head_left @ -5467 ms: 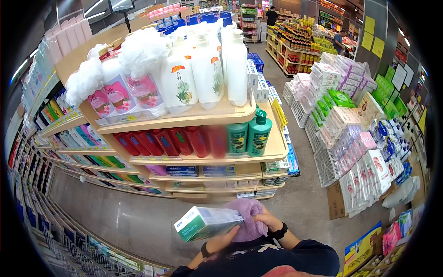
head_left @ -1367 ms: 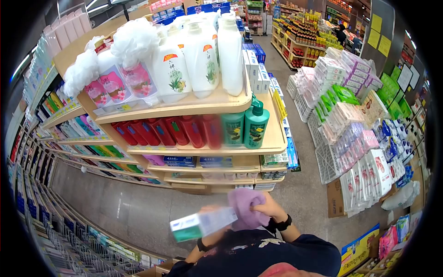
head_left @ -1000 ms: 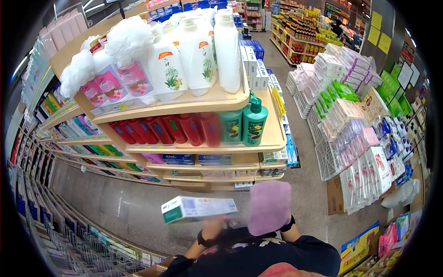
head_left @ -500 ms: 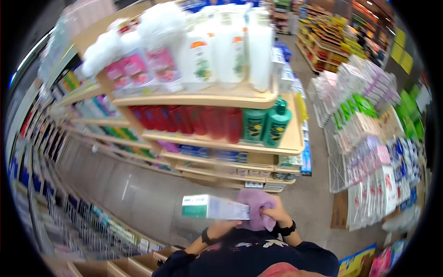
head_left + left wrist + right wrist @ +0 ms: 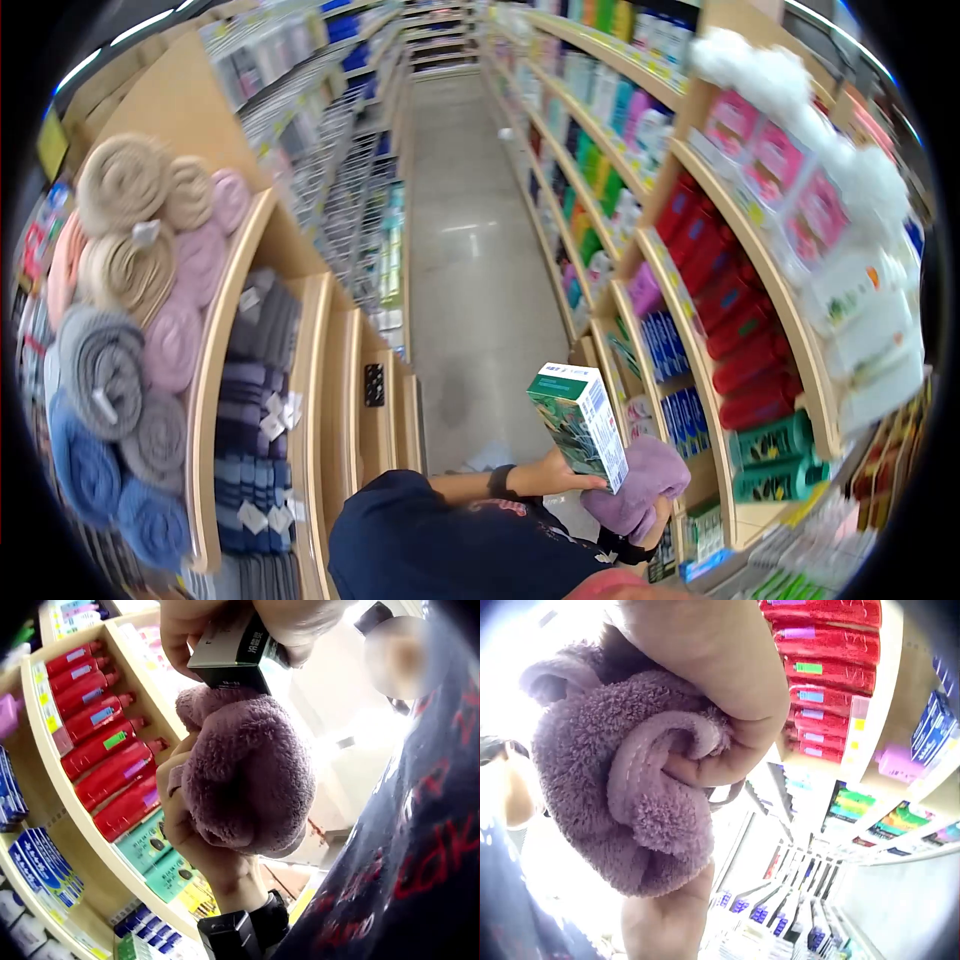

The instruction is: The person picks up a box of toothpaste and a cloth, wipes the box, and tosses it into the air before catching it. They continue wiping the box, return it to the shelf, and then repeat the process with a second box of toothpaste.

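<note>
My left hand (image 5: 552, 474) grips a green and white carton (image 5: 583, 415), held upright and tilted over the front of the torso. In the left wrist view the carton's dark end (image 5: 234, 656) sits between that hand's thumb and fingers. A rolled or bunched purple towel (image 5: 638, 488) is in my right hand (image 5: 657, 520), just right of the carton and overlapping its lower end. In the right wrist view, the right hand (image 5: 720, 675) curls its fingers into the folds of the plush towel (image 5: 622, 787).
To the right, shelves carry red bottles (image 5: 745, 330), green pump bottles (image 5: 775, 460) and blue boxes (image 5: 670, 345). Rolled towels (image 5: 125, 270) and folded cloths (image 5: 255, 400) fill a shelf unit at left. Between the shelves runs an aisle floor (image 5: 455, 250).
The view has swung left, from the shelf end with bottles to the aisle and rolled towels. Earlier the towel lifted away from the carton; now both are close together again, still held.
</note>
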Demonstrator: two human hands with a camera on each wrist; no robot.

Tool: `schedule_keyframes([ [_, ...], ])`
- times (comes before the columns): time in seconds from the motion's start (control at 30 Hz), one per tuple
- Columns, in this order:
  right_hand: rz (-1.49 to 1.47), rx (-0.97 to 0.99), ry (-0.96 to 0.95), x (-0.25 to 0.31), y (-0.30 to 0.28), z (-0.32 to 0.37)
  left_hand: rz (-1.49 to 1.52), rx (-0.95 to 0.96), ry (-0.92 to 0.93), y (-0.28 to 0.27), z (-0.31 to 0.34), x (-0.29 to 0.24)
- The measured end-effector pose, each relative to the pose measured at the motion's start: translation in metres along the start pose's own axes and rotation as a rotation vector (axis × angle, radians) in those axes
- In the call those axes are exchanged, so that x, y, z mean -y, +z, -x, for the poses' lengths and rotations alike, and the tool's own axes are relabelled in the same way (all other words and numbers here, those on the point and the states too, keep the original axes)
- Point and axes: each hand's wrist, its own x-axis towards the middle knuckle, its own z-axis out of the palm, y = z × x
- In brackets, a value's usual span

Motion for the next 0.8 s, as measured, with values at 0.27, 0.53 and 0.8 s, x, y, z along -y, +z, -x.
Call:
schedule_keyframes([
  [0.27, -0.077, 0.171, 0.132, -0.01, 0.048, -0.051, -0.154, -0.443, -0.165, -0.039, 0.025, -0.003],
  [0.53, 0.027, 0.3, 0.18, -0.065, 0.051, -0.083, -0.295, -0.615, -0.452, -0.108, 0.072, 0.112],
  [0.8, 0.11, 0.111, 0.359, -0.099, 0.018, -0.083, -0.115, -0.2, -0.612, -0.17, 0.149, 0.238],
])
